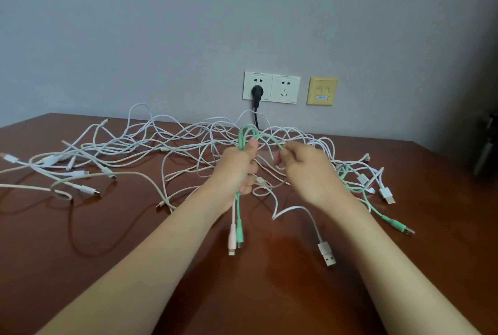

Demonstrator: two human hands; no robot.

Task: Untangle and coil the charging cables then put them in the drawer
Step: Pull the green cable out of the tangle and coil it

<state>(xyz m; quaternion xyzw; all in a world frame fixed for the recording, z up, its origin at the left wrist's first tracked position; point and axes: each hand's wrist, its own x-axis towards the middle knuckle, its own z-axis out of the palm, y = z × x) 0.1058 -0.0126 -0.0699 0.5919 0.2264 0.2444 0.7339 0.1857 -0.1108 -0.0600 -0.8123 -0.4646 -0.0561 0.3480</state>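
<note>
Wall (161,24): grey-blue, running along the far edge of the scene.
Worktop (80,267): reddish-brown wood that reaches from the near edge to the wall.
White cables (151,143): a loose tangle spread over the far half of the worktop from the left edge to past the right hand. Several plug ends lie free at the far left and at the right.
Left hand (239,167): raised over the middle of the tangle, its fingers closed in a fist round the green cable and a pink one, the thumb pressed on top.
Right hand (307,170): just right of the left hand and apart from it, its fingers curled in and pinching a green strand at the fingertips.
Green cable (246,134): loops rise above the left fist and arch across to the right hand. One small connector hangs below the left fist, and a green USB plug (401,227) lies on the worktop near the right.
Pink cable (231,237): hangs from the left fist, just beside the green connector.
White USB plug (327,254): lies on the near worktop between the two forearms.
Double socket (271,88): white, on the wall beyond the hands.
Yellow wall plate (322,90): just right of the socket.
Black plug (255,92): seated in the left outlet, its lead dropping behind the worktop.
</note>
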